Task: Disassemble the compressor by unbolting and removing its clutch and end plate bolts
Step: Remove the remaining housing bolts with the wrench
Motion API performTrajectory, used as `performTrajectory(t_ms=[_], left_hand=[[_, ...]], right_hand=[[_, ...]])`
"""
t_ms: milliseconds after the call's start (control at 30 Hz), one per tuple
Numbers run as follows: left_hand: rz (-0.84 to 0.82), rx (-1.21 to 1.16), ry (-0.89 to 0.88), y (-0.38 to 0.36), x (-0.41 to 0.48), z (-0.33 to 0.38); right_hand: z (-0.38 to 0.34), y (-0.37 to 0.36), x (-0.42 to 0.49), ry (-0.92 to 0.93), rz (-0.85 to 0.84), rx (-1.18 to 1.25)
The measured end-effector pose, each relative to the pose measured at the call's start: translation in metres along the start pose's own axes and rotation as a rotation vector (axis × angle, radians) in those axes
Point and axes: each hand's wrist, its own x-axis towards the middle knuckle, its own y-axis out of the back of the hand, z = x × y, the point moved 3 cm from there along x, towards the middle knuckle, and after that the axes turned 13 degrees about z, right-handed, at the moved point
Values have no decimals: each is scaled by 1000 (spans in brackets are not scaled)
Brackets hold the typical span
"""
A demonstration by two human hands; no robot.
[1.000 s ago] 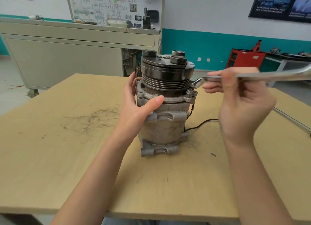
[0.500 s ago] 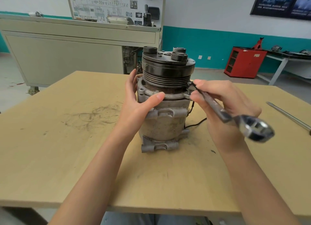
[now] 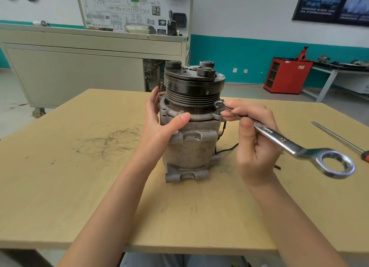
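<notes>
Roughly in the middle of the bench (image 3: 69,187) stands the compressor (image 3: 189,147), upright, a dirty grey body with its clutch (image 3: 193,87) on top: a dark grooved pulley capped by a plate that carries 3 round bosses. The left hand (image 3: 159,131) grips the compressor from its left side, palm against the housing, thumb laid across the front of the end plate (image 3: 201,117) just below the pulley and fingers reaching round the far side. The right hand (image 3: 253,145) holds a bright steel wrench (image 3: 279,141), pinching its shaft between the thumb and the curled fingers, with the forefinger stretched along the shaft toward the compressor. The wrench's small far end sits on a bolt (image 3: 218,111) at the right-hand lug of the end plate, close under the pulley grooves; whether it is fully seated on the head I cannot tell. Its large ring end juts toward the camera and to the right. A thin black wire (image 3: 227,150) runs from the compressor's right side down onto the bench behind the right hand. Farther right, well apart from the compressor, a screwdriver (image 3: 337,137) lies flat on the bench, its orange-red handle cut off by the frame edge. Behind the bench stand a beige cabinet (image 3: 79,71) with a wiring chart (image 3: 127,7) above it, and, to the right, a red cabinet (image 3: 285,75) against the teal-banded wall.
</notes>
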Motion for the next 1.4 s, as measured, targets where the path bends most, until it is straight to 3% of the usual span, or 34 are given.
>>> performTrajectory(t_ms=[133, 300, 500, 600, 667, 767, 867, 1067, 1200, 1400], left_hand=[[6, 13, 2, 0, -1, 0], [12, 12, 19, 0, 0, 0], [21, 21, 20, 0, -2, 5], [19, 19, 20, 0, -3, 5], [17, 24, 22, 1, -3, 4], [10, 29, 29, 1, -3, 3], [5, 34, 26, 1, -2, 2], [-4, 5, 19, 1, -1, -1], [1, -10, 11, 1, 0, 0], [2, -14, 15, 1, 0, 0]], right_hand=[[0, 1, 8, -103, 109, -4], [4, 4, 13, -238, 103, 72], [47, 1, 30, -1099, 83, 527], [53, 0, 31, -1246, 132, 596], [51, 4, 33, -1137, 235, 560], [39, 12, 40, -809, 304, 352], [20, 10, 38, -490, 225, 150], [-3, 1, 25, -32, 51, -77], [-5, 0, 20, 99, -13, -136], [-7, 3, 19, 124, 2, -179]])
